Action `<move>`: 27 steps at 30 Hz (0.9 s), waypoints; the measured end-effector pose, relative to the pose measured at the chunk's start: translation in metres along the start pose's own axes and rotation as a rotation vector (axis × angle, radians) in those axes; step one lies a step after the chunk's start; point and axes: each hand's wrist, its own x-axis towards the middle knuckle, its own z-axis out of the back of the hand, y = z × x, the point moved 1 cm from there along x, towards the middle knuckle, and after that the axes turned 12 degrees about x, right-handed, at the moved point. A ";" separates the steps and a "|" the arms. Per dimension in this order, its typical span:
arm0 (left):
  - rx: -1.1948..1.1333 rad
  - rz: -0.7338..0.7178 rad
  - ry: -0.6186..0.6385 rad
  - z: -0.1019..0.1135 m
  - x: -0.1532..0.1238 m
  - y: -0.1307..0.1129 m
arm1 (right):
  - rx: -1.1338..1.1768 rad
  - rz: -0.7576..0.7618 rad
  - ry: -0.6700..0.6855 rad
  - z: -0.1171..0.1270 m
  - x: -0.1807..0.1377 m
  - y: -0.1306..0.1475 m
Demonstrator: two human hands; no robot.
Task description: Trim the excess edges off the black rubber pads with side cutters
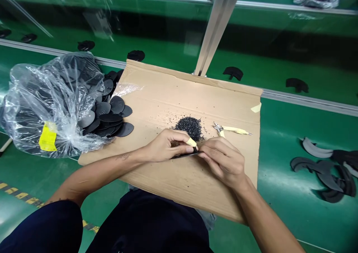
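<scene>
My left hand point(169, 145) is closed on a thin black plastic piece point(186, 155), seen nearly edge-on and partly hidden by the fingers. A pale yellow wrap covers the tip of one left finger. From the right, my right hand point(223, 160) meets it, thumb and fingers pinched together at the piece's right end. Just beyond the hands lies a heap of small black plastic bits point(190, 127). A pair of side cutters point(233, 130) with pale yellow handles rests behind my right hand, jaws pointing left. Cardboard point(167, 178) lies beneath all this.
At left, a clear plastic bag point(50, 104) with a yellow label spills black oval discs point(117, 104) onto the cardboard. Curved black and grey parts point(326, 171) lie on the green table at right. A metal post point(214, 33) rises at the back, with more black parts point(233, 73) along the rail.
</scene>
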 end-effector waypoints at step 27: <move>0.239 -0.161 -0.274 -0.001 0.001 0.010 | -0.110 -0.200 0.081 0.028 0.003 -0.008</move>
